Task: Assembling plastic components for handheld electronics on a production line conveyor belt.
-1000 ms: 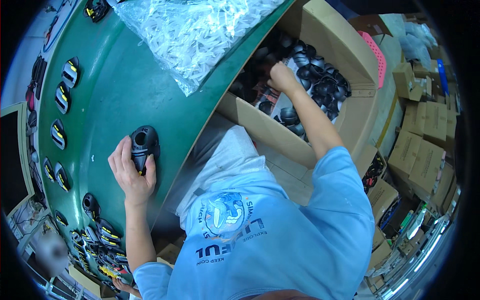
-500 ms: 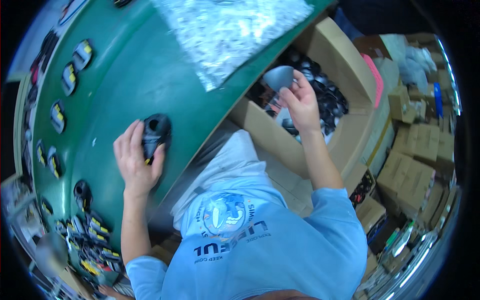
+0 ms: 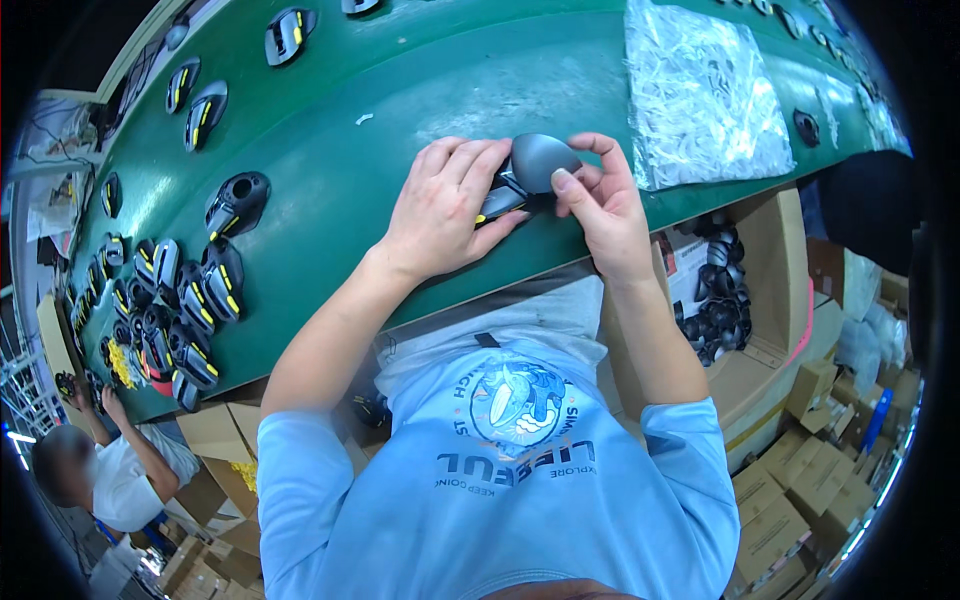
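Note:
My left hand is closed round a black plastic housing with grey and yellow strips, shaped somewhat like a computer mouse, on the green table. At its right end is a smooth, dark grey curved cover, pinched at its right edge by the thumb and fingers of my right hand. The cover lies over the end of the housing; whether it is seated cannot be seen. Left of my hands, a similar housing with a round opening lies alone on the table.
Several more housings crowd the table's left end. A clear plastic bag of small pieces lies to the right. Below the table edge stands a cardboard box holding dark curved covers. Another person works at the far left.
My right hand has brought the grey cover from above the box to the housing in my left hand. The view has swung left, bringing the other person further into sight.

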`<state>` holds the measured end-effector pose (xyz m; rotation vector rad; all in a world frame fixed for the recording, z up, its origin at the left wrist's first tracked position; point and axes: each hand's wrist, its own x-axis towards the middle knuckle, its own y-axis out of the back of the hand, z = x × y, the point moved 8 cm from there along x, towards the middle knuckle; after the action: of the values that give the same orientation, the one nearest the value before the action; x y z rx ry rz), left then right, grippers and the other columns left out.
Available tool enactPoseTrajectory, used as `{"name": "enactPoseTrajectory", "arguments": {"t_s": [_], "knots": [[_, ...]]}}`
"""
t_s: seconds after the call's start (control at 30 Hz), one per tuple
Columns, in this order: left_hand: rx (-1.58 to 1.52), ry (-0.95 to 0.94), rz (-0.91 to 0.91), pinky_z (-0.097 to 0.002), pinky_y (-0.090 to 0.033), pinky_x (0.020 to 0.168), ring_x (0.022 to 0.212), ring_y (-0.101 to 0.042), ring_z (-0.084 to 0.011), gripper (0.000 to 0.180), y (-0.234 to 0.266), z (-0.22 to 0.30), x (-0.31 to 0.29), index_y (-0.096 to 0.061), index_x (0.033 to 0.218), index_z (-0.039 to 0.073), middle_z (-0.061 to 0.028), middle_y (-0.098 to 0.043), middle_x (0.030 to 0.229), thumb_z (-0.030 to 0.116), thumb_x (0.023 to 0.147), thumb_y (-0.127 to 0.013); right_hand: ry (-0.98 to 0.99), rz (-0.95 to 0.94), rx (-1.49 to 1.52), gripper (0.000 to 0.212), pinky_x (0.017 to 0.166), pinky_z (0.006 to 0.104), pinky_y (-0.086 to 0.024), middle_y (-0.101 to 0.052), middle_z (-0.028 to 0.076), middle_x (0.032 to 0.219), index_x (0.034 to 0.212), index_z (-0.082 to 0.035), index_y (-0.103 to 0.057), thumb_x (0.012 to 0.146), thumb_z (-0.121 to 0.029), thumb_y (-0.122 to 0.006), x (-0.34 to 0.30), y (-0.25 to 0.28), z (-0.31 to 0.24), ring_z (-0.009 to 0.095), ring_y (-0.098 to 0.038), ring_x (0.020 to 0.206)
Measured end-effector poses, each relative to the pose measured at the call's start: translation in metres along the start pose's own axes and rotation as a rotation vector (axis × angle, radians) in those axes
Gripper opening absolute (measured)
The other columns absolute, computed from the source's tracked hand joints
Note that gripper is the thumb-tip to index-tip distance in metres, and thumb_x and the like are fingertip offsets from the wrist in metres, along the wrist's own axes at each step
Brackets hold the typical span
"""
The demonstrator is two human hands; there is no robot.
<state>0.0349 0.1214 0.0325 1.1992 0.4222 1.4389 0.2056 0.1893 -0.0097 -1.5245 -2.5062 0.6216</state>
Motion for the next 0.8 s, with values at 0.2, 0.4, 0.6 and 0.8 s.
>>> {"name": "enactPoseTrajectory", "arguments": {"t_s": [0.2,0.4,0.6,0.8], "knots": [[-0.03,0.016,-0.027,-0.0514,-0.048,0.112,0.128,-0.06,-0.0416,0.082,-0.002,-0.005,-0.003,-0.056,0.152,0.002,-0.0185,-0.068,0.139,0.035,0.085,-0.09,0.6,-0.112,-1.294,0.035,0.085,0.0406,-0.052,-0.07,0.013,0.104,0.12,-0.013,-0.082,0.089,-0.027,-0.09,0.0,-0.024,-0.052,0.028,-0.065,0.096],[-0.001,0.003,-0.09,-0.0514,-0.044,0.116,0.135,-0.056,-0.0403,0.094,-0.01,-0.005,-0.003,-0.047,0.16,-0.002,-0.0175,-0.065,0.145,0.032,0.084,-0.091,0.802,-0.447,-1.369,0.043,0.109,0.0464,-0.055,-0.069,0.013,0.146,0.119,-0.011,-0.077,0.081,-0.025,-0.091,0.006,-0.058,-0.058,0.037,-0.065,0.124],[-0.076,0.032,-0.055,-0.0513,-0.044,0.115,0.136,-0.056,-0.0389,0.103,-0.009,-0.008,-0.006,-0.039,0.165,-0.001,-0.0178,-0.065,0.146,0.03,0.082,-0.092,0.665,-0.648,-1.253,0.046,0.101,0.0444,-0.06,-0.075,0.013,0.135,0.12,-0.004,-0.074,0.08,-0.017,-0.091,0.018,-0.061,-0.054,0.033,-0.071,0.12],[-0.125,0.01,-0.028,-0.0519,-0.043,0.114,0.13,-0.059,-0.0398,0.097,-0.003,-0.006,-0.002,-0.042,0.162,-0.001,-0.0192,-0.069,0.136,0.037,0.087,-0.089,0.546,-0.39,-0.855,0.062,0.106,0.0412,-0.06,-0.078,0.015,0.133,0.134,-0.003,-0.074,0.077,-0.017,-0.095,0.04,-0.022,-0.071,0.031,-0.076,0.122]]}}
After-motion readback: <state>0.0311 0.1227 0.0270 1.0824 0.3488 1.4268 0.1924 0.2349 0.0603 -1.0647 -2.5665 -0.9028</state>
